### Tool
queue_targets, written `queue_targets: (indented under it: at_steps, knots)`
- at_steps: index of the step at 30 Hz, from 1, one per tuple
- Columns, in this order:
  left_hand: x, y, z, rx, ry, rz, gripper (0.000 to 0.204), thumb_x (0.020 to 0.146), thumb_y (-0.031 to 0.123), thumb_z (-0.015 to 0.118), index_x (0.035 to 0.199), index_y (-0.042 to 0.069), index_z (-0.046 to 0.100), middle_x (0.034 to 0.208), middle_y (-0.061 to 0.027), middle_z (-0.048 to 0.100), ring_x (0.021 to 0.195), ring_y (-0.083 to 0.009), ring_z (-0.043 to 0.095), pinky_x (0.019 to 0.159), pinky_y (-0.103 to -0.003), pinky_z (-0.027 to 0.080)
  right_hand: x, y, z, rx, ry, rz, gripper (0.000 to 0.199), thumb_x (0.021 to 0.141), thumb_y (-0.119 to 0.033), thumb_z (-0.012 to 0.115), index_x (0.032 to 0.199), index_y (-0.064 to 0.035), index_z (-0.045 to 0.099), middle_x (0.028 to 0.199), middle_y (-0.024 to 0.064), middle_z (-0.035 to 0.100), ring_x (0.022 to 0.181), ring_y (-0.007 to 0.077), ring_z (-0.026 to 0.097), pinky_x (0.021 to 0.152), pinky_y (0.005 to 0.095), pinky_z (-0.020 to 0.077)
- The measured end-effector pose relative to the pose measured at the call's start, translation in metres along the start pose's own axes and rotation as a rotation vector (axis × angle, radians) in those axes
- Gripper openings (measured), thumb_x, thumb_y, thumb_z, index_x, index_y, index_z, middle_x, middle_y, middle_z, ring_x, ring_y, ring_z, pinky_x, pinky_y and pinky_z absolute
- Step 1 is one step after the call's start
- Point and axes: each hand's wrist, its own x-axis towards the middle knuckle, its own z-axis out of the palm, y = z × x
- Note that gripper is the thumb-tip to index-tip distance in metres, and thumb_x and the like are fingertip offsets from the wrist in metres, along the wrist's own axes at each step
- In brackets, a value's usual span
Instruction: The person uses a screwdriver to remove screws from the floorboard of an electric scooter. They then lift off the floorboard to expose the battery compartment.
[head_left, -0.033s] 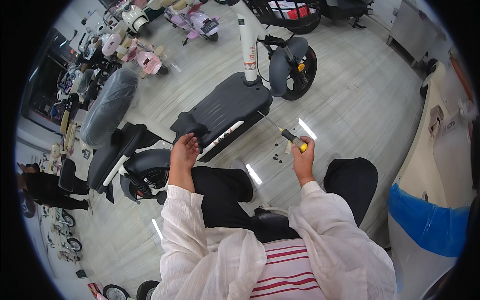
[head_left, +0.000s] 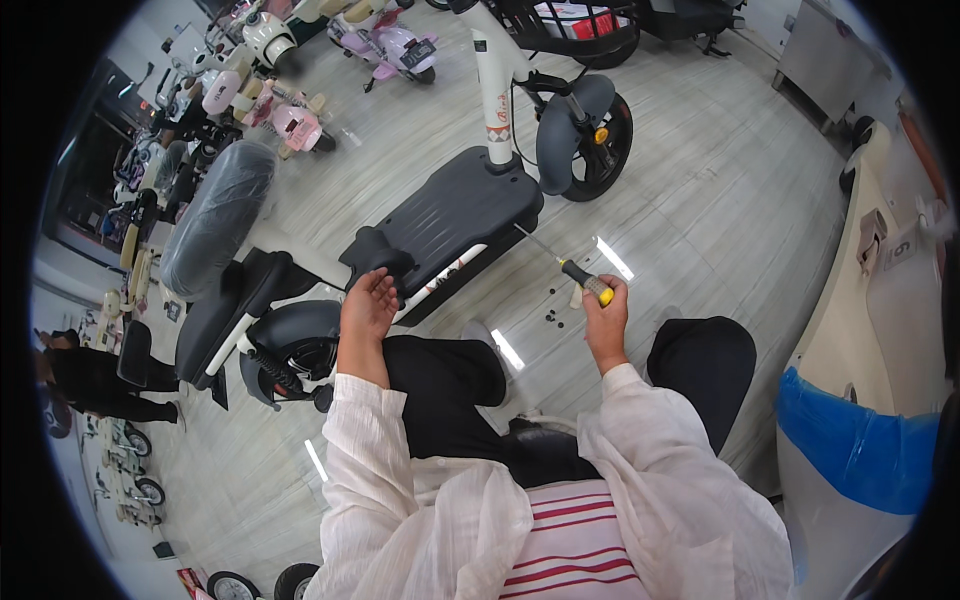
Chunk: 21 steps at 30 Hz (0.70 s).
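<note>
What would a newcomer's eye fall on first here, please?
Probably the scooter, spanning the upper middle, with its plastic-wrapped seat at left. Next, the screwdriver in the right hand, near the center, pointing toward the scooter. The blue wrap at the far right also stands out.

Pink scooter [head_left: 298, 127], upper L bkgd

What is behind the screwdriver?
Behind the screwdriver, the floor and part of a pale object show, with small dark pieces nearby. Whatever the screwdriver and right hand cover is hidden.
</note>
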Motion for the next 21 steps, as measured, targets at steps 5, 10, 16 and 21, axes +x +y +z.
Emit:
queue_targets:
  at_steps: [5, 10, 16, 21]
  knots:
    - [-0.005, -0.001, -0.001, -0.009, -0.025, 0.0, 0.025, 0.093, 0.024, 0.048, 0.104, 0.005, 0.06, 0.086, -0.0043, 0.06, 0.072, -0.0161, 0.055, 0.061, -0.027, 0.047, -0.002, -0.014, 0.002, 0.131, -0.071, 0.341, 0.026, 0.092, -0.022, 0.056, 0.106, -0.0013, 0.049, 0.079, 0.0064, 0.057, 0.06, 0.0126, 0.053, 0.057, 0.028, 0.0455]
    - [-0.003, 0.001, 0.004, 0.0, -0.009, -0.011, 0.026, 0.093, 0.024, 0.047, 0.104, 0.005, 0.06, 0.087, -0.0044, 0.059, 0.073, -0.0164, 0.055, 0.063, -0.028, 0.047, 0.004, 0.01, 0.006, -0.095, 0.051, -0.169, 0.03, 0.092, -0.023, 0.055, 0.111, -0.0011, 0.046, 0.089, 0.0096, 0.059, 0.061, 0.0148, 0.056, 0.062, 0.031, 0.0479]
    - [-0.004, -0.004, 0.012, 0.042, -0.012, -0.01, 0.025, 0.09, 0.024, 0.051, 0.104, 0.005, 0.061, 0.091, -0.0033, 0.059, 0.077, -0.0165, 0.055, 0.067, -0.029, 0.048, 0.004, -0.011, 0.005, 0.293, -0.045, 0.398, 0.035, 0.094, -0.029, 0.052, 0.113, -0.0008, 0.044, 0.087, 0.0103, 0.057, 0.056, 0.0118, 0.054, 0.049, 0.0261, 0.0465]
    - [-0.002, -0.034, 0.071, 0.167, -0.13, -0.067, 0.027, 0.09, 0.021, 0.052, 0.108, 0.003, 0.059, 0.09, -0.0065, 0.06, 0.075, -0.017, 0.055, 0.066, -0.029, 0.047, 0.007, -0.017, -0.004, -0.055, -0.099, 0.318, 0.029, 0.091, -0.023, 0.055, 0.104, 0.0008, 0.048, 0.08, 0.0146, 0.059, 0.066, 0.0224, 0.06, 0.061, 0.0344, 0.0494]
